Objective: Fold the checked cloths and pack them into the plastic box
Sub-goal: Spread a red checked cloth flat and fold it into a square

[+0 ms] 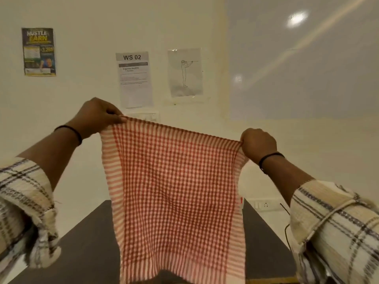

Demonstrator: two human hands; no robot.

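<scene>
A red-and-white checked cloth (174, 191) hangs spread out flat in front of me, held up in the air above the table. My left hand (98, 115) pinches its top left corner. My right hand (257, 143) pinches its top right corner, a little lower. The cloth's bottom edge drops below the frame and it hides most of the tabletop behind it. The plastic box is not in view.
A dark table (88, 242) stands below the cloth against a cream wall. Papers and a poster (39, 51) are stuck on the wall, and a white board (307, 68) covers its right part. A black cable (287, 228) and a wall socket (264, 204) are at the right.
</scene>
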